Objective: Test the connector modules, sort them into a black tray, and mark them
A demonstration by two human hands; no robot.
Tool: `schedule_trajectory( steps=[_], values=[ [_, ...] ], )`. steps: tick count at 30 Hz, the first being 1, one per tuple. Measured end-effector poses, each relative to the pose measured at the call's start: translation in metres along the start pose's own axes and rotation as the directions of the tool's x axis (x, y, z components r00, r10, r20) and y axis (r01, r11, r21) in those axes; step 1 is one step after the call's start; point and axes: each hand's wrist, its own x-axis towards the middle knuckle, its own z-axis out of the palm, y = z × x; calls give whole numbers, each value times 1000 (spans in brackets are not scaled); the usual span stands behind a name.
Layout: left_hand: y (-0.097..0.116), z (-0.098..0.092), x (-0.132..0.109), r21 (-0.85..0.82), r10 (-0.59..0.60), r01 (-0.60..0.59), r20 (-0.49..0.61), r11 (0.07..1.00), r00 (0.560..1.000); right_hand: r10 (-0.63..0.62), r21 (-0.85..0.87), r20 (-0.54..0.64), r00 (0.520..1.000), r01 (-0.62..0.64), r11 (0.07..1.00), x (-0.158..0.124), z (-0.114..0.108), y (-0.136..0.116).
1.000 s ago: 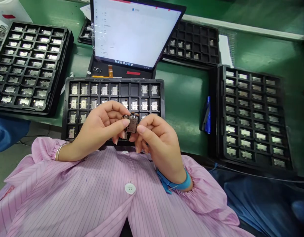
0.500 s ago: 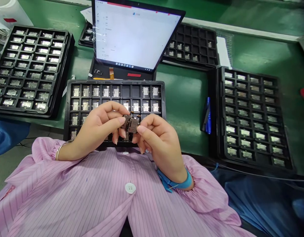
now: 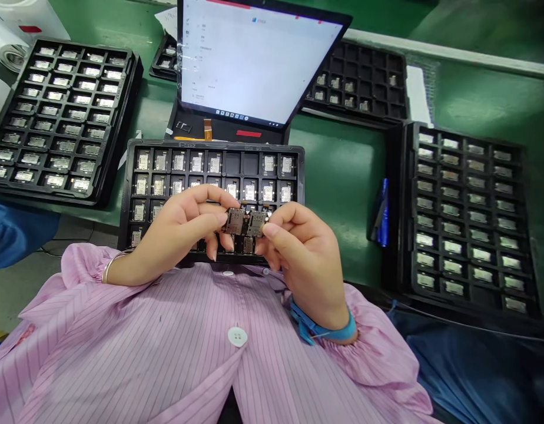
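Note:
Between thumb and fingers my left hand (image 3: 192,224) pinches a small circuit board with a metal card-slot shield (image 3: 235,221). A similar small circuit board (image 3: 256,224) is pinched by my right hand (image 3: 298,247), which wears a blue wrist strap. The two boards are held side by side, faces up, with their near edges very close; whether they touch I cannot tell. Below them lies a black compartment tray (image 3: 214,143) holding more such boards, one to a pocket. My hands and the boards cover much of its lower rows. Two pockets in its top row hold nothing.
Behind the tray stands an open laptop (image 3: 254,65). Stacked black trays with boards flank me, one stack on the left (image 3: 89,188), another on the right (image 3: 408,235). A part-filled tray (image 3: 364,65) lies behind the laptop. A blue pen (image 3: 382,215) rests by the right stack.
The two boards have come apart from an overlapping position and now lie side by side, my right hand slightly farther right. The whole view has shifted a little.

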Motion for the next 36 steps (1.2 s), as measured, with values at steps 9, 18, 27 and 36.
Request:
schedule_trajectory(
  steps=[9,18,27,36],
  values=[
    [-2,3,0,7,-2,2,-2,1000,1000,-3,27,26,1000,2,1000,3,-5,2],
    [2,11,0,74,-5,9,-49,997,999,-4,18,36,999,3,1000,4,-7,-1],
    [13,15,-9,204,31,0,-148,979,988,-102,-194,-37,994,93,977,5,-26,-17],
    [38,-21,79,698,170,88,-292,711,941,-89,-713,55,995,102,694,103,-47,-22]
  ],
)
